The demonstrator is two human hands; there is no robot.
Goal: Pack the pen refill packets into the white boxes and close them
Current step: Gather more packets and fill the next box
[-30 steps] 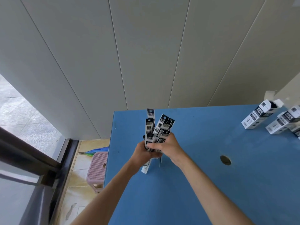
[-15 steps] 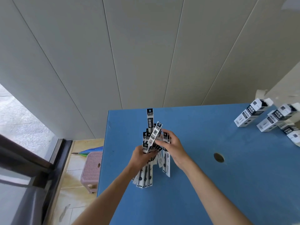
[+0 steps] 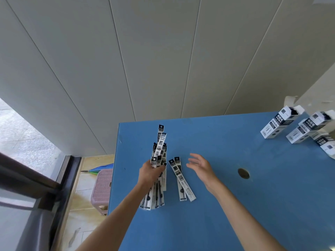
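My left hand (image 3: 150, 173) grips a bundle of pen refill packets (image 3: 159, 147), long white strips with black labels, standing roughly upright near the left edge of the blue table (image 3: 235, 205). Two loose packets (image 3: 181, 180) lie flat on the table just right of the bundle. My right hand (image 3: 201, 167) hovers beside them with fingers spread and holds nothing. Several white boxes (image 3: 279, 126) with black labels lie at the far right, their top flaps open.
A round hole (image 3: 243, 173) sits in the tabletop right of my right hand. A pink plastic stool (image 3: 102, 189) and a folded umbrella (image 3: 98, 169) are on the floor left of the table. A grey panelled wall runs behind.
My right hand has let go of the bundle and moved right, now open. Two packets have come out of the bundle and lie on the table. My left hand keeps the rest.
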